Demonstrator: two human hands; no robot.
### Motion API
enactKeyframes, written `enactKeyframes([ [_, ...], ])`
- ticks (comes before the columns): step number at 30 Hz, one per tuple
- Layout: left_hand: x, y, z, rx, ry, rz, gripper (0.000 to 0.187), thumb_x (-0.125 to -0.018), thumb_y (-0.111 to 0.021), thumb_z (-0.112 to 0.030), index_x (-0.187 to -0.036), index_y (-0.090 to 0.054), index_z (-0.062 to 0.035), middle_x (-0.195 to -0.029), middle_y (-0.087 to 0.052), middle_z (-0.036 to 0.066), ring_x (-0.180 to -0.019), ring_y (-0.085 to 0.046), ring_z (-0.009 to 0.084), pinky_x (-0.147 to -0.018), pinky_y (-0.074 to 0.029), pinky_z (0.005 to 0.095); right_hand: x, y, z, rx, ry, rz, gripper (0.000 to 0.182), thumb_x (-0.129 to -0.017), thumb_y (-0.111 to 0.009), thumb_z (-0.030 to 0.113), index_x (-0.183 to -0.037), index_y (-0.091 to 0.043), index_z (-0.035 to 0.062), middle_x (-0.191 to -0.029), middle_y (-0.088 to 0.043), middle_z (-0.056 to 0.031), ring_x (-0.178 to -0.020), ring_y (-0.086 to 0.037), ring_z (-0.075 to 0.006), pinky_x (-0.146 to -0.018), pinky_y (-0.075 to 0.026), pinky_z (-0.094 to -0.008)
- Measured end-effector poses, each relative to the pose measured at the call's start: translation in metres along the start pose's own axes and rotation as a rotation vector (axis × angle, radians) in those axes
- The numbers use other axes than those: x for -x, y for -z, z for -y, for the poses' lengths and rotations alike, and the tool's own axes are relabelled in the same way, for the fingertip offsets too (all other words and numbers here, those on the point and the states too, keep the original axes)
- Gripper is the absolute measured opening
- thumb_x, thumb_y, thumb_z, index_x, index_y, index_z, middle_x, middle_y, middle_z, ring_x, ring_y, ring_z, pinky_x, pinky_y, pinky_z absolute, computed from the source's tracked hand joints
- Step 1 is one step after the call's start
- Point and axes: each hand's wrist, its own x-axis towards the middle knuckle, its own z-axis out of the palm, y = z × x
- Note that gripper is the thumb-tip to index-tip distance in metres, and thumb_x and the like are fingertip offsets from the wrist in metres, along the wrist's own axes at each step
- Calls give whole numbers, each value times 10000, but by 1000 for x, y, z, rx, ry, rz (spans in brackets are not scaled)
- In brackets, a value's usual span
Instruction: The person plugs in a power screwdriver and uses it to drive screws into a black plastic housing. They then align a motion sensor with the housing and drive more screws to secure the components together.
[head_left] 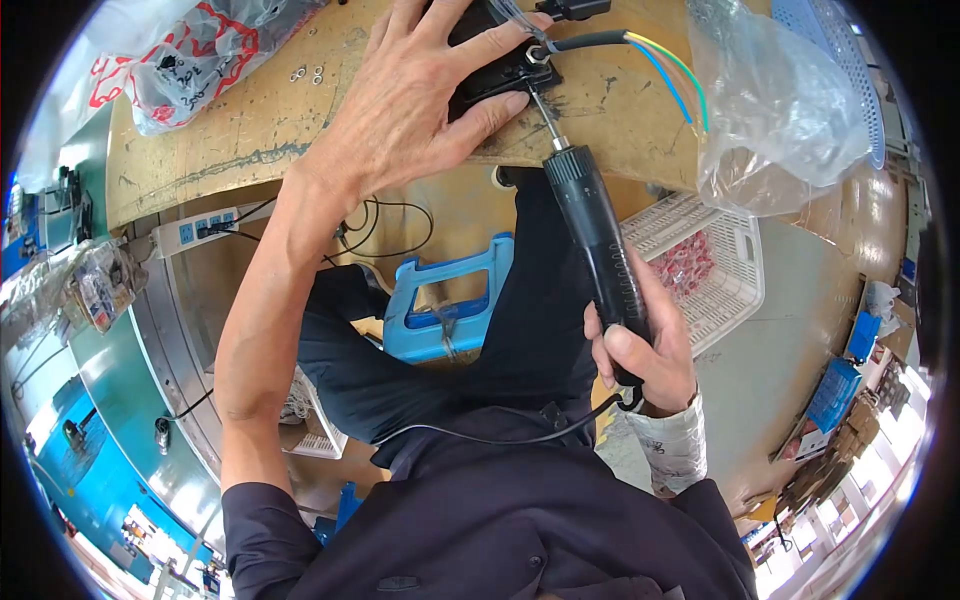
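My right hand is wrapped round a black corded electric screwdriver, whose cord runs from its lower end across my lap. Its thin steel bit reaches up to a black part on the workbench, near a cable fitting. My left hand lies over that part with fingers spread, pressing it to the bench; the thumb rests beside the bit. A black cable leaves the part and ends in blue, yellow and green wires. Much of the black part is hidden under my left hand.
On the wooden workbench lie small metal rings, a printed plastic bag and a clear bag. Below are a blue stool, a white crate with red-and-white items, and a power strip.
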Motion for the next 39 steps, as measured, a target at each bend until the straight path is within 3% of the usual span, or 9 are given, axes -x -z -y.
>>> enactKeyframes([
  [5, 10, -2, -5, -251, -14, -111, 776, -917, -708, -457, -1569, -434, -137, -1665, -260, 228, -1524, -205, 520, -1216, -269, 626, 2, 2, -4, -38, 62, 52, 768, -935, -689, 173, -1556, -313, -81, -1058, -630, -149, -708, -617, -115, -629, -527, -258],
  [8, 41, -10, -41, -196, 61, -425, 520, -891, -781, -163, -1349, -591, -6, -1262, -648, 192, -1120, -638, 385, -987, -501, 465, 2, 2, -8, -50, 51, 25, 749, -942, -715, 161, -1538, -333, -82, -1082, -639, -154, -742, -623, -118, -651, -538, -267],
  [12, 95, -48, -136, 897, 603, -279, 481, -953, -762, -222, -1298, -576, 55, -1076, -700, 148, -996, -665, 253, -904, -540, 385, 6, -2, -10, 2, 119, 2, 702, -956, -735, 166, -1514, -384, -78, -1150, -639, -123, -794, -617, -95, -664, -534, -253],
  [15, 71, -49, -157, 1505, 814, -158, 349, -1035, -678, -247, -1181, -610, 62, -965, -681, 83, -806, -634, 101, -744, -559, 303, 11, 5, -13, 181, 171, 78, 712, -1008, -683, 206, -1556, -335, -87, -1384, -593, -195, -1181, -630, -246, -993, -500, -331],
  [17, 67, -55, -158, 1485, 878, -134, 349, -1057, -638, -287, -1134, -625, 53, -869, -684, 48, -755, -641, 92, -645, -563, 298, 13, 3, -20, 192, 355, 114, 695, -1054, -621, 230, -1570, -298, -106, -1518, -511, -252, -1451, -459, -320, -1195, -336, -375],
  [22, 61, -46, -153, 1735, 902, -136, 445, -1101, -509, -363, -1130, -634, 63, -1129, -714, 241, -953, -747, 298, -779, -655, 410, 39, 37, -17, 286, 263, -96, 438, -1031, -640, 118, -1446, -565, 0, -1312, -670, -206, -1112, -716, -250, -958, -563, -337],
  [23, 60, -45, -153, 1721, 900, -125, 467, -1105, -474, -380, -1160, -624, 59, -1151, -705, 254, -990, -741, 318, -786, -653, 427, 39, 40, -25, 317, 329, -207, 278, -966, -720, 71, -1235, -711, 0, -1095, -746, -147, -949, -750, -217, -832, -590, -302],
  [27, 58, -45, -155, 1654, 901, -79, 524, -1112, -402, -428, -1222, -600, 44, -1210, -680, 278, -1074, -725, 355, -807, -650, 459, 46, 39, -28, 482, 502, -154, 212, -860, -814, 29, -1065, -759, 21, -889, -744, -99, -760, -719, -227, -661, -540, -323],
  [39, 56, -43, -167, 1615, 922, -83, 515, -1109, -422, -407, -1228, -590, 65, -1220, -677, 283, -1042, -735, 359, -796, -654, 450, 28, 38, -15, 639, 733, -89, 263, -824, -816, 4, -1075, -741, 29, -905, -748, -113, -747, -735, -259, -617, -552, -318],
])
